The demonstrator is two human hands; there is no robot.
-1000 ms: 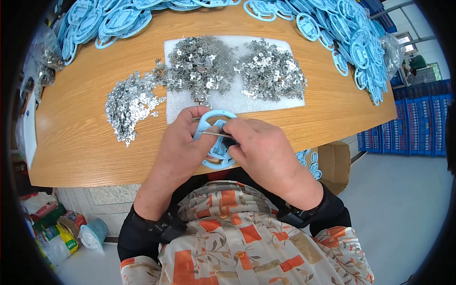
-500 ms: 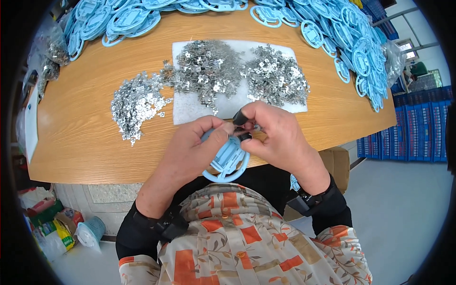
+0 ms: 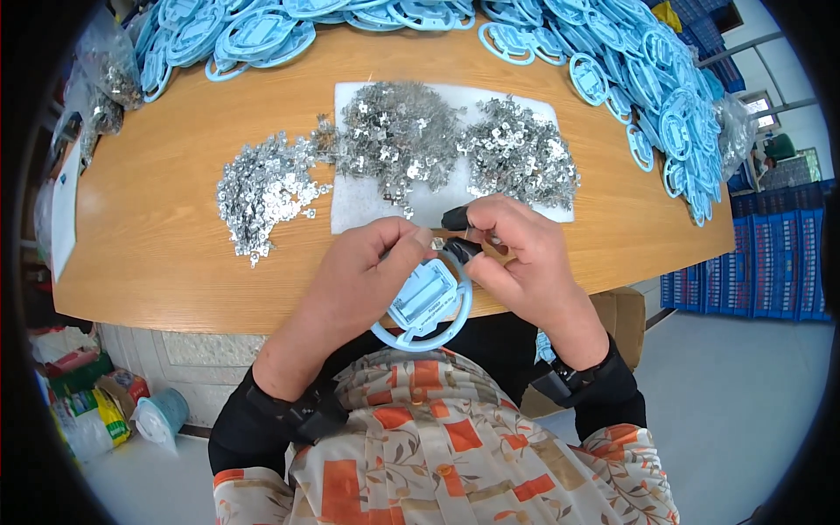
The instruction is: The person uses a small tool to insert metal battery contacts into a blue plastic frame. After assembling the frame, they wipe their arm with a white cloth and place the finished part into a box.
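Pinched between thumb and fingers, the rim of a light-blue plastic ring-shaped part [image 3: 422, 302] is in my left hand [image 3: 363, 273]. The part hangs tilted over the table's near edge, its face with a rectangular recess showing. Close to its top rim is my right hand [image 3: 529, 254], with black covers on the thumb and index fingertips. Those two tips are apart, while the other fingers curl around what look like small silvery metal pieces [image 3: 493, 239]. A small metal piece [image 3: 438, 243] seems to sit at the part's upper edge, between the hands; its fit is partly hidden.
Loose metal pieces lie in heaps on a white foam sheet [image 3: 429, 206], with another heap [image 3: 267, 188] left of it. Many blue plastic parts [image 3: 612, 52] are piled along the far and right edges of the table [image 3: 166, 280]. Blue crates [image 3: 744, 262] stand at the right.
The blue part has turned and now shows its recessed face more squarely. My right thumb and index fingertips have spread apart and drawn slightly away from the left fingertips.
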